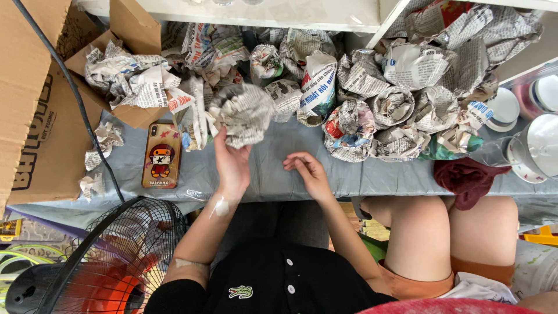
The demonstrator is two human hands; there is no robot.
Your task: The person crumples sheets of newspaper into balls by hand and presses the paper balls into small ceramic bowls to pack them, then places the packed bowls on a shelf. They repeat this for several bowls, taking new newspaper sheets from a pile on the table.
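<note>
Gripping a crumpled grey newspaper-wrapped bundle [243, 114], the left hand [232, 164] held it raised over the grey plastic-covered table [279, 168]; the bundle was roundish with no clear long axis, sitting above the fingertips, fingers curled under its near side; the right hand [308, 172] hovered empty just right, fingers loosely curled.

Bright even daylight, soft shadows, sharp focus, slight edge distortion

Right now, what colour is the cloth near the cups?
Dark red cloth, clearest in the head view.
</note>
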